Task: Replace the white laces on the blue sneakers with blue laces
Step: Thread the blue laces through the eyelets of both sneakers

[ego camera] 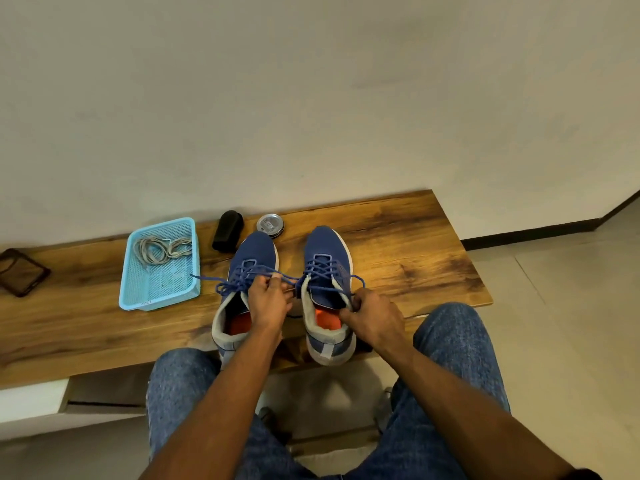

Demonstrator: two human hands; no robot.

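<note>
Both sneakers stand on the surface, blue-laced. Your left hand and right hand each pinch an end of the right sneaker's lace, fingers curled. The lace is likely light and limp; grip near the tips.

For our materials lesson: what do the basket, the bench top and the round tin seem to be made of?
Basket: light blue plastic, likely, with moulded mesh walls. Bench top: wood or wood-look laminate, with brown grain and low sheen. Round tin: probably metal, with a silvery, reflective lid.
</note>
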